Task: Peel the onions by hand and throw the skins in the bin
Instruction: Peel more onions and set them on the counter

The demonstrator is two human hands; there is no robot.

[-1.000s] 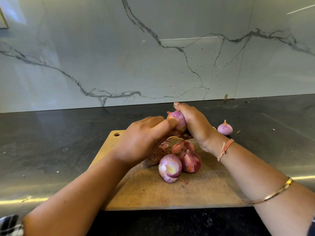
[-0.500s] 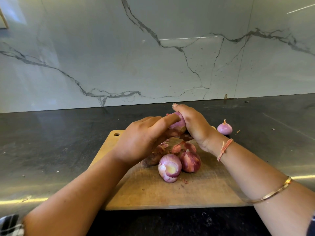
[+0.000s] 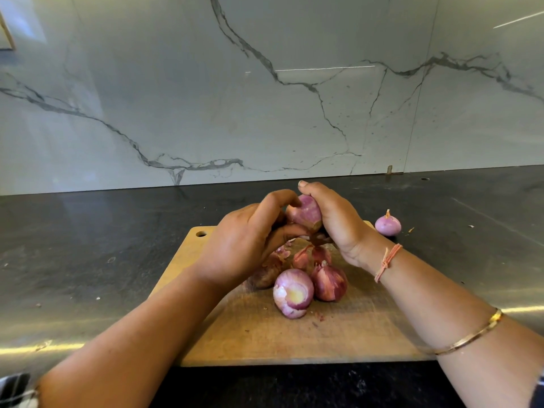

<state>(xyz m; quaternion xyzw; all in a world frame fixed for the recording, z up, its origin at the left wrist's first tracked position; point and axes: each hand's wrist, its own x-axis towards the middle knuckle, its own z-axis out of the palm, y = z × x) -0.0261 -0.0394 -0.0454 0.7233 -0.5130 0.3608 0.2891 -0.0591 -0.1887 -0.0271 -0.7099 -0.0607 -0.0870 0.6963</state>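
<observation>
My right hand (image 3: 335,219) grips a pink, partly peeled onion (image 3: 304,212) above the wooden cutting board (image 3: 265,334). My left hand (image 3: 244,242) curls its fingers against the onion's left side, thumb beneath it. A scrap of dark skin hangs under the onion. On the board below lie a half-peeled onion (image 3: 293,293) showing its pale cut end, an unpeeled reddish onion (image 3: 328,282) beside it, and loose skins (image 3: 306,257). Another onion (image 3: 263,275) is partly hidden under my left hand. No bin is in view.
A peeled onion (image 3: 388,224) sits on the dark counter (image 3: 88,245) just right of the board's far corner. A marble wall (image 3: 265,98) stands behind the counter. Small skin flecks lie on the counter near that onion.
My left hand's fingers have slid up and over the held onion's left side, and the onion has turned slightly in my right hand. The onions on the board have not moved.
</observation>
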